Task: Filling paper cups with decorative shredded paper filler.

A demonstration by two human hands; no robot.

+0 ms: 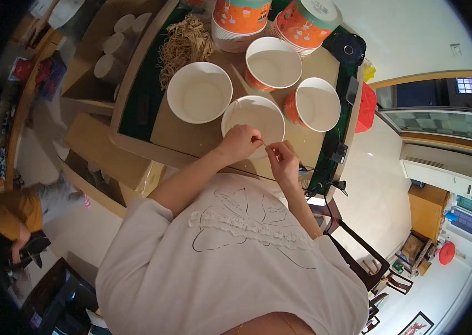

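Observation:
Over the near rim of a white-lined paper bucket [254, 115], my left hand [240, 144] and my right hand [284, 162] are closed in pinches, fingertips almost meeting. A short piece of thin tan cord [264, 144] shows between them; most of it is hidden by the fingers. Some thin cord also shows at that bucket's far left rim. Around it stand three more open paper buckets: one at the left [200, 92], one behind [274, 62] and one at the right [317, 105]. Orange printing shows on the sides of the latter two.
A tangled heap of tan cords [186, 47] lies at the table's far left. Stacked orange buckets [241, 17] and an upturned stack [308, 22] stand behind. A black round device [348, 49] sits far right. Cardboard boxes [105, 148] flank the table's left; another person [21, 215] is beyond.

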